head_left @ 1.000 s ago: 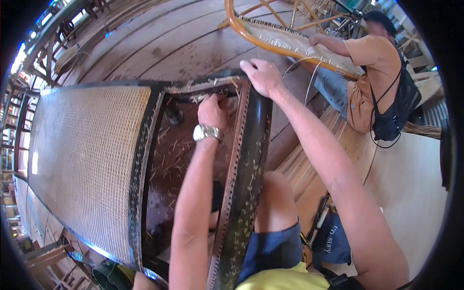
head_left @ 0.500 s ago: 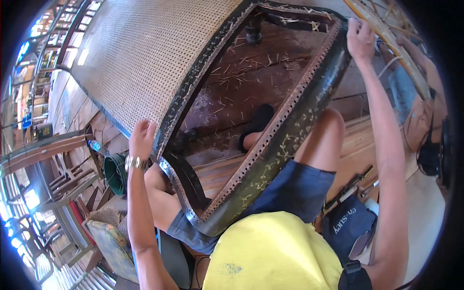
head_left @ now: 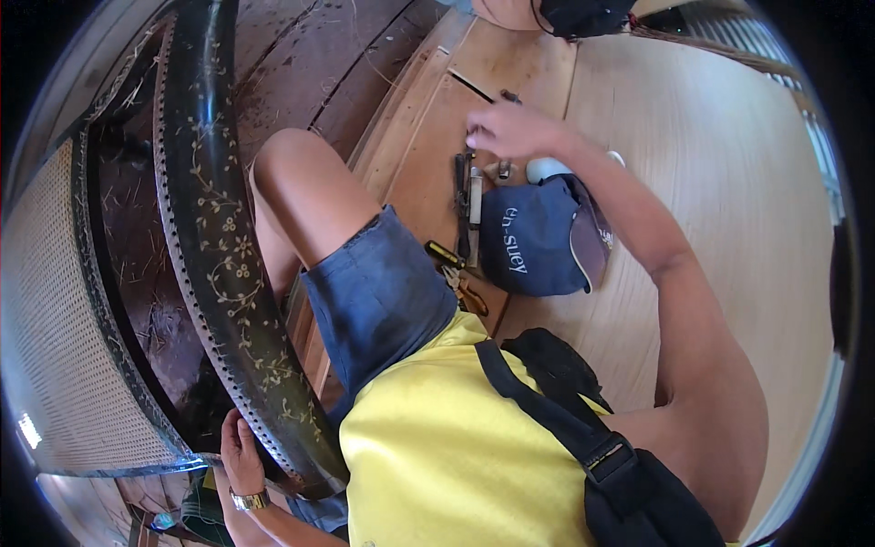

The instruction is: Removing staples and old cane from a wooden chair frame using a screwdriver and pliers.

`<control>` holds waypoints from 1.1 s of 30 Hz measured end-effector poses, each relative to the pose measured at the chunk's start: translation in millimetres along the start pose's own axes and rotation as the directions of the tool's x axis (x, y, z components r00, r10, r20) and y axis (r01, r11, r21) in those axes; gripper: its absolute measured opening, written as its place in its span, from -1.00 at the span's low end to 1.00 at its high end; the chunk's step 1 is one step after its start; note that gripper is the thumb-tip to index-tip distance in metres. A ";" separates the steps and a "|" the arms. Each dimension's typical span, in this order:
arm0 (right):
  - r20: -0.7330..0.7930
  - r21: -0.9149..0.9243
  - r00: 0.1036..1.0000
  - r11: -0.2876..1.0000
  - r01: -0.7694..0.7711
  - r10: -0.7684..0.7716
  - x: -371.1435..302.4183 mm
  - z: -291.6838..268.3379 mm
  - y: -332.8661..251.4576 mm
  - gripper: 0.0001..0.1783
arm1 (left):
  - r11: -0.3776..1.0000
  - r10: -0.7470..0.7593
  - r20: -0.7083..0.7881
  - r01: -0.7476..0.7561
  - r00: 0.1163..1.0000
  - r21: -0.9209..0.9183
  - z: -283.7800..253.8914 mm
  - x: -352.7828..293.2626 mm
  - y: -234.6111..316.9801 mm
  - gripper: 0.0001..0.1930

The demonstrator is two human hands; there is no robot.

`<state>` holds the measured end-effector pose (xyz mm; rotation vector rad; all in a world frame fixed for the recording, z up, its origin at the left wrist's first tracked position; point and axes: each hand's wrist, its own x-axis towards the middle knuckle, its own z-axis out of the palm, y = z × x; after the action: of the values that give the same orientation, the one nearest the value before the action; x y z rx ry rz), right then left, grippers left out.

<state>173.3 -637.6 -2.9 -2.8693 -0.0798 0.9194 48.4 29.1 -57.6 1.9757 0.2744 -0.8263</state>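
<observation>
Beneath the right hand (head_left: 518,130), in the head view, spread a smooth, pale wooden board (head_left: 720,182), which met browner planking (head_left: 424,123) on its left. Beyond that, between the two hands, dark floorboards (head_left: 292,64) ran toward the top. Far past the right hand, another person (head_left: 515,13) and a black bag (head_left: 588,16) were cut off by the upper edge. A green bucket (head_left: 202,510) showed left of the left hand (head_left: 241,460), near the lower rim.

The right hand's fingers were bent; whether they had closed on anything I could not tell. Just below them lay a pale-handled tool (head_left: 475,205) and a navy cap (head_left: 529,232), with pliers (head_left: 470,294) nearer the lap. The left hand touched the inner edge of the dark, flower-painted frame (head_left: 239,264), near its lower end, its hold unclear. The frame rose from there, its cane panel (head_left: 46,301) up to the left.

Half a second earlier, the right hand was at the frame's far corner and the left by the cane's edge; the frame now appeared farther left.
</observation>
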 end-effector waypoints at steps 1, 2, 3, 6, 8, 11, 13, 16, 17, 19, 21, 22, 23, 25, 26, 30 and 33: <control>0.027 0.038 1.000 0.999 0.004 -0.005 -7.5 20.2 14.4 -0.60 | 1.000 -0.003 0.024 0.003 1.000 -0.006 3.1 2.8 0.7 -0.55; 0.054 0.077 0.998 0.997 0.008 -0.012 -13.5 32.5 19.9 -0.61 | 0.999 0.030 0.026 -0.029 0.999 -0.029 1.7 4.4 -5.3 -0.56; 0.051 0.079 0.999 0.997 0.005 -0.009 -13.6 43.0 25.4 -0.61 | 0.999 0.033 0.028 -0.032 0.999 -0.027 -1.7 5.1 -9.6 -0.56; 0.085 0.132 0.988 0.981 -0.139 0.129 -10.9 64.9 15.6 -0.65 | 1.000 -0.001 -0.004 0.001 1.000 -0.019 -13.8 2.6 -9.4 -0.55; 0.116 0.086 0.977 0.978 -0.189 0.179 -10.6 73.2 4.7 -0.66 | 1.000 0.005 -0.023 -0.004 1.000 0.022 -14.4 -0.5 -3.9 -0.55; 0.081 0.056 0.988 0.990 -0.133 0.128 -23.9 94.6 -30.7 -0.69 | 0.998 0.001 -0.034 0.001 0.999 0.058 -8.1 -4.0 3.3 -0.54; 0.126 0.211 0.990 0.973 -0.089 0.063 -26.2 116.9 -60.3 -0.68 | 0.999 -0.021 -0.017 0.021 1.000 0.038 -5.8 -9.8 7.5 -0.55; 0.062 0.266 0.998 0.964 -0.014 -0.003 -34.3 157.0 -81.4 -0.61 | 0.999 0.000 -0.023 -0.001 1.000 -0.051 8.6 -7.1 -3.3 -0.57; 0.052 0.326 0.999 0.945 -0.002 -0.016 -35.4 162.3 -85.8 -0.58 | 0.995 -0.001 -0.014 -0.001 1.000 -0.101 13.8 -8.7 -0.4 -0.56; 0.100 0.338 0.995 0.941 -0.008 -0.027 -28.7 165.3 -89.0 -0.57 | 0.978 -0.035 0.004 0.035 0.999 -0.205 17.9 -14.7 15.2 -0.56; 0.167 0.311 0.986 0.950 -0.038 -0.015 -23.2 163.8 -91.2 -0.54 | 0.993 0.014 -0.066 -0.022 0.998 -0.119 22.5 -12.2 23.0 -0.58; 0.175 0.272 0.985 0.961 -0.042 -0.006 -25.0 161.5 -88.7 -0.53 | 0.997 0.024 -0.138 -0.033 0.990 -0.066 27.7 -9.2 36.1 -0.59; 0.128 0.305 0.992 0.952 -0.024 -0.017 -26.8 164.4 -81.8 -0.56 | 0.994 0.097 -0.179 -0.087 0.979 0.065 28.5 -2.0 37.5 -0.61; 0.120 0.306 0.993 0.952 -0.024 -0.014 -28.3 146.6 -74.5 -0.64 | 0.991 0.111 -0.222 -0.125 0.969 -0.049 36.7 3.5 78.5 -0.58; 0.060 0.369 0.998 0.928 -0.053 0.033 -24.1 129.7 -74.5 -0.66 | 0.984 0.111 -0.249 -0.141 0.962 -0.107 40.7 1.9 94.7 -0.50; -0.209 0.701 0.953 0.713 -0.010 0.218 15.1 49.1 -40.5 -0.70 | 0.959 0.227 -0.270 -0.263 0.936 -0.105 61.5 2.6 133.9 -0.29; -0.316 0.947 0.885 0.167 0.274 0.341 58.0 -35.9 -31.6 -0.73 | 0.930 0.326 -0.334 -0.237 0.884 0.279 72.2 5.7 140.4 -0.15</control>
<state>241.0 -604.9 -3.0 -1.6339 0.4848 0.0298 91.1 -106.6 11.3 2.3220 0.1044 -0.2928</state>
